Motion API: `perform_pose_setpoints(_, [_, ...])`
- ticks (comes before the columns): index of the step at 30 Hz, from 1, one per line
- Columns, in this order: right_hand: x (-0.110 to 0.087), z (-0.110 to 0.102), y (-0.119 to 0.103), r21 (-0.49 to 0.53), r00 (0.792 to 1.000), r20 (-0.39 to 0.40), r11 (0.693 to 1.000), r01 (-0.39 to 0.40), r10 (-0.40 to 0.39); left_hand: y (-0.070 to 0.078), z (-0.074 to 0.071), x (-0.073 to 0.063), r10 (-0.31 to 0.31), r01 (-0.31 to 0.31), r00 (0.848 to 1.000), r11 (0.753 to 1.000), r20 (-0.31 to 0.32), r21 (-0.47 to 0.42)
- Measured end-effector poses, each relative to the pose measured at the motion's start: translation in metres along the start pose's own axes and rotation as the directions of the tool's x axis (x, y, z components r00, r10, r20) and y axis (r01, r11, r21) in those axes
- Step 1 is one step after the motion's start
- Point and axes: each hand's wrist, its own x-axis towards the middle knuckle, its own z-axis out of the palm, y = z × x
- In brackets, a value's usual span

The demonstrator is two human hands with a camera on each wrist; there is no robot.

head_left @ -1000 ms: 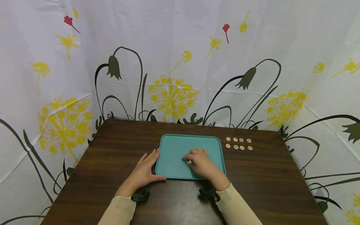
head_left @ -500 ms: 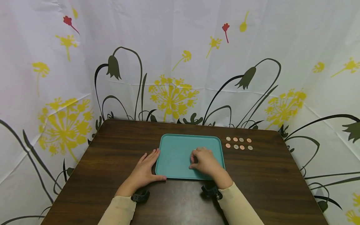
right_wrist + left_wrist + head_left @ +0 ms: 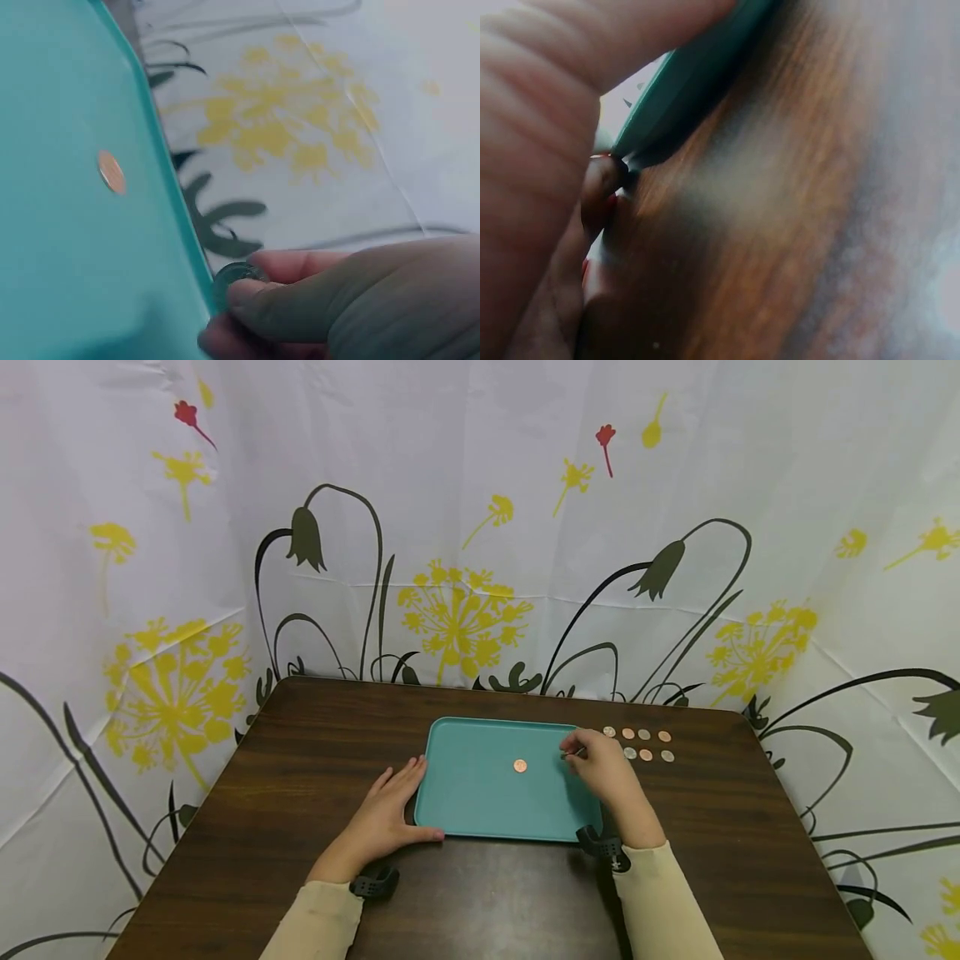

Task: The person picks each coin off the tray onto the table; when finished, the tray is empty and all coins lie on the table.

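Note:
My right hand (image 3: pixel 606 770) is over the right edge of the teal tray (image 3: pixel 468 810). Between thumb and fingers it pinches a coin (image 3: pixel 232 271), grey and dark in the right wrist view. A copper-coloured coin (image 3: pixel 520 766) lies flat on the tray near its middle. At the tray's left side rests my left hand (image 3: pixel 382 814), fingers extended along the rim and thumb at the front corner. In the left wrist view, the thumb (image 3: pixel 547 150) fills the upper left, blurred, beside the tray's outer wall.
Two short rows of copper and silver coins (image 3: pixel 643 734) lie on the dark wooden table (image 3: pixel 337 718) to the right of the tray; my right hand hides part of the near row. Behind the table hangs a white curtain (image 3: pixel 465 460) with printed flowers.
My right hand has moved right from the tray's middle to its right edge, where it now holds a coin. The copper coin on the tray has come into sight. My left hand stays put.

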Motion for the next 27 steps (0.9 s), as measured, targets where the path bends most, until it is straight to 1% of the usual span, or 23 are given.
perform_pose_setpoints(2, [-0.001, -0.008, 0.012, -0.004, 0.999, -0.047, 1.0, -0.026, 0.026, 0.0, 0.0, 0.001, 0.001, -0.001, 1.0, 1.0, 0.0, -0.001])
perform_pose_setpoints(4, [-0.002, -0.017, 0.024, -0.015, 0.993, -0.108, 0.999, -0.052, 0.05, 0.0, 0.0, 0.001, 0.003, -0.003, 1.0, 1.0, -0.001, -0.004])
perform_pose_setpoints(6, [-0.004, -0.026, 0.035, 0.002, 0.983, -0.154, 0.995, -0.1, 0.099, 0.0, 0.0, 0.001, 0.005, -0.005, 1.0, 1.0, -0.003, -0.006])
perform_pose_setpoints(8, [-0.006, -0.033, 0.046, 0.013, 0.971, -0.176, 0.987, -0.163, 0.162, 0.0, 0.0, 0.001, 0.006, -0.006, 1.0, 1.0, -0.005, -0.003])
perform_pose_setpoints(10, [-0.008, -0.039, 0.056, 0.017, 0.959, -0.163, 0.973, -0.231, 0.231, 0.0, 0.0, 0.001, 0.004, -0.004, 1.0, 1.0, -0.004, -0.001])
perform_pose_setpoints(12, [-0.01, -0.043, 0.065, 0.017, 0.947, -0.129, 0.956, -0.293, 0.293, 0.0, 0.0, 0.001, 0.003, -0.003, 1.0, 1.0, -0.004, 0.002])
perform_pose_setpoints(15, [-0.011, -0.045, 0.074, 0.015, 0.938, -0.062, 0.94, -0.342, 0.342, 0.0, 0.0, 0.0, 0.003, -0.003, 1.0, 1.0, -0.008, 0.005])
perform_pose_setpoints(18, [-0.012, -0.043, 0.079, 0.014, 0.939, 0.004, 0.939, -0.344, 0.344, 0.0, 0.0, 0.0, 0.006, -0.006, 1.0, 1.0, -0.012, 0.008])
perform_pose_setpoints(20, [-0.012, -0.041, 0.08, 0.003, 0.943, 0.027, 0.943, -0.332, 0.332, 0.0, 0.0, 0.0, 0.008, -0.008, 1.0, 1.0, -0.013, 0.006])
perform_pose_setpoints(23, [-0.011, -0.039, 0.081, -0.006, 0.947, 0.04, 0.948, -0.319, 0.319, 0.0, 0.001, 0.0, 0.009, -0.009, 1.0, 1.0, -0.012, 0.006])
perform_pose_setpoints(27, [-0.01, -0.038, 0.079, -0.005, 0.946, 0.037, 0.946, -0.323, 0.323, 0.0, 0.001, 0.0, 0.011, -0.011, 1.0, 1.0, -0.014, 0.006])
